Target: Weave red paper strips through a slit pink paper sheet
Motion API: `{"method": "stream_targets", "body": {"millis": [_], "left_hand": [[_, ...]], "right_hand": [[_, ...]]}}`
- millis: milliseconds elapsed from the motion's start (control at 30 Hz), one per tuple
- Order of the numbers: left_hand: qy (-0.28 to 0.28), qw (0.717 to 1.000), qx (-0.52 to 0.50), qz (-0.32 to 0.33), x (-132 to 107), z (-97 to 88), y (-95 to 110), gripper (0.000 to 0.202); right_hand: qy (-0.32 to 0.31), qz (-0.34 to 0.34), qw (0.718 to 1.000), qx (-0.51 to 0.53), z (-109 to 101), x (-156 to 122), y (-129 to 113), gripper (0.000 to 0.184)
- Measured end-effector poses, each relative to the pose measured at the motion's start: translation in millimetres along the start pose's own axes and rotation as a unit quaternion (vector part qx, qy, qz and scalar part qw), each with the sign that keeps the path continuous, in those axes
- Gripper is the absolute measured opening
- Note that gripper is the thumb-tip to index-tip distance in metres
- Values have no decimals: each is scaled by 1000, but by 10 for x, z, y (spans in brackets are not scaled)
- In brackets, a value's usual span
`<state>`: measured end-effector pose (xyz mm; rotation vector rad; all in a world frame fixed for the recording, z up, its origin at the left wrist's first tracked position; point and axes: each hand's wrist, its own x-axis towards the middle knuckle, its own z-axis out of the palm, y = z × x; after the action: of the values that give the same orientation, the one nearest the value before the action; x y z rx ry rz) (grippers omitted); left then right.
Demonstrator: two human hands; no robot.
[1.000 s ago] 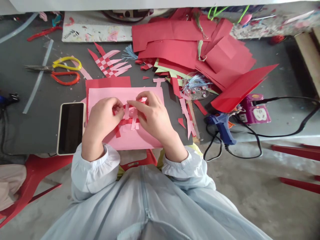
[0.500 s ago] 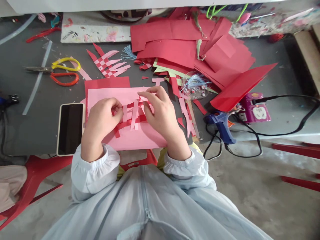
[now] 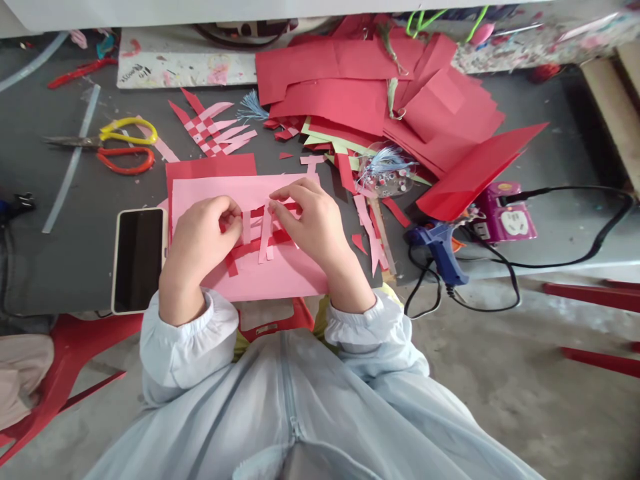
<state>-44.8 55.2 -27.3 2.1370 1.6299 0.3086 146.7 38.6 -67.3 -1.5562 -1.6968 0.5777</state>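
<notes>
Red and pink paper strips [image 3: 265,237] lie crossed over one another on a pink paper sheet [image 3: 280,280], with a red sheet [image 3: 215,165] partly beneath it. My left hand [image 3: 203,237] is at the left of the strips, thumb and curled fingers pinched together at the end of a red paper strip [image 3: 256,212]. My right hand [image 3: 313,220] comes in from the right, thumb and forefinger closed at the top end of an upright pink paper strip [image 3: 265,243]. My right palm hides the right part of the strips.
Scissors [image 3: 107,143] and a phone [image 3: 139,260] lie to the left. Behind are a woven paper piece [image 3: 210,127] and a pile of red paper [image 3: 335,103]. A blue glue gun [image 3: 443,250], its cable and a purple power socket [image 3: 507,213] stand right.
My right thumb and forefinger have moved slightly left and down and closed at the top of the pink strip. My left hand stays in nearly the same place.
</notes>
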Motion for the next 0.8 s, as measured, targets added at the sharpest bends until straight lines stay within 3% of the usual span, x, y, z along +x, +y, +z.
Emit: {"method": "stream_targets", "body": {"millis": [333,467,600,800], "left_hand": [[20,1000,0,5,-16,0,-29,12],[41,996,-49,55,-37,4,-20,23],[51,991,-53,108,-46,44,21,17],[56,991,-39,111,-29,102,45,13]], "right_hand": [[-23,46,996,68,-59,-24,-5,6],[-26,45,995,81,-80,-32,-17,7],[-25,41,994,95,-104,-44,-44,8],[-23,40,993,108,-114,-70,-28,8]]}}
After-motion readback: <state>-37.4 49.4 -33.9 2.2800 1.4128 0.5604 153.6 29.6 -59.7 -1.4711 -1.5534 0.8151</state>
